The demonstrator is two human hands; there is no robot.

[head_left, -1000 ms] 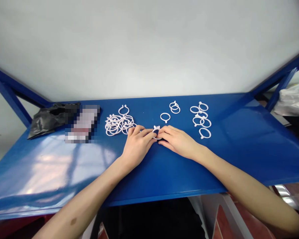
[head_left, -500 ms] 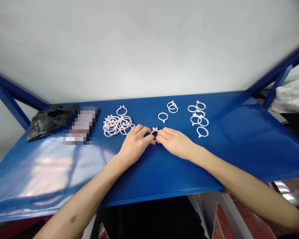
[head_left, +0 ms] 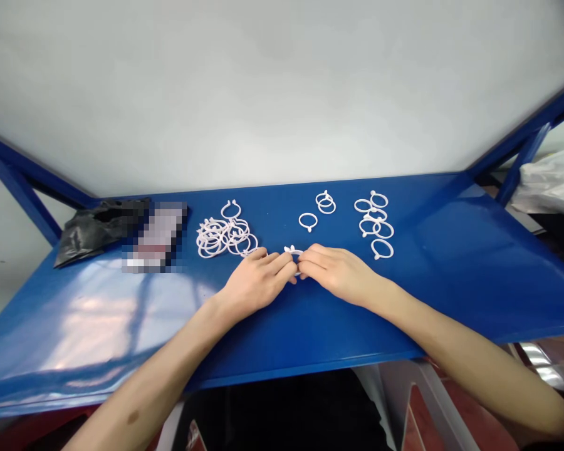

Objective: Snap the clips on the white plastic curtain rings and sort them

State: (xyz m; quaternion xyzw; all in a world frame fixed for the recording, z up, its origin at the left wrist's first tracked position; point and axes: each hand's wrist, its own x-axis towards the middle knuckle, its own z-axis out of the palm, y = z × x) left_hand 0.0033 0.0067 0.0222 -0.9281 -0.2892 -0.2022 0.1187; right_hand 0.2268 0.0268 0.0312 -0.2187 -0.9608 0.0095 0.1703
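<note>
Between my two hands is a white plastic ring with small knobs at its far side; fingers cover most of it. My left hand grips its left side, fingers closed. On the opposite side my right hand pinches the same ring. Just beyond my left hand lies a tangled pile of similar white rings, with one open-ended ring behind it. Past my right hand rest a single closed ring and two overlapping rings. Further right is a group of several rings.
The blue tabletop backs onto a pale wall. At the left lie a crumpled black plastic bag and a pixelated flat box-like thing. Blue frame bars rise at both sides. A clear plastic bag hangs at the far right.
Both hands have come slightly nearer to me with the ring, and my left fingers have closed further over it. The loose rings on the table lie as before.
</note>
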